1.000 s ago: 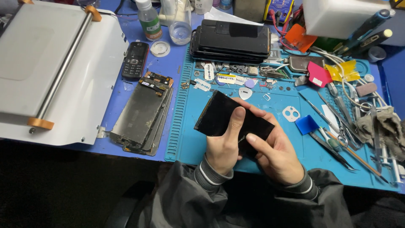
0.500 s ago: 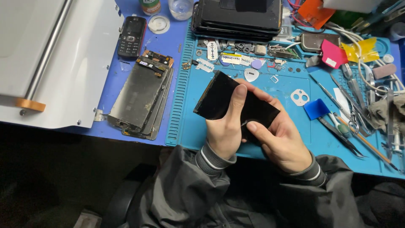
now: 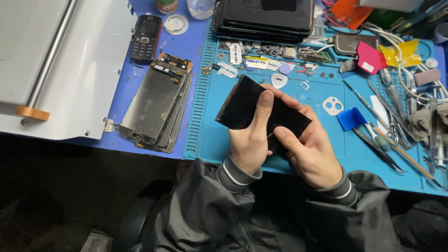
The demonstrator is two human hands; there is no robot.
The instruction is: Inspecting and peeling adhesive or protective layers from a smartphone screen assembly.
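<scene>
here both hands grip one black panel [image 3: 242,105] above the blue mat [image 3: 322,135]; the left hand [image 3: 249,140] wraps its near edge, thumb laid flat along the dark face, fingers curled under; the right hand [image 3: 310,154] clasps the panel's other end, thumb pressed on top; beyond the fingertips lie a white pick [image 3: 279,80] and small parts; left of the left hand rests a stack of screens [image 3: 156,105], with a keypad phone [image 3: 145,31] past it.

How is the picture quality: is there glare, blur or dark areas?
Head view: mostly sharp, lit evenly from above; the black panel in the left hand and right hand shows almost no glare; below the mat the frame falls into deep shadow.
</scene>
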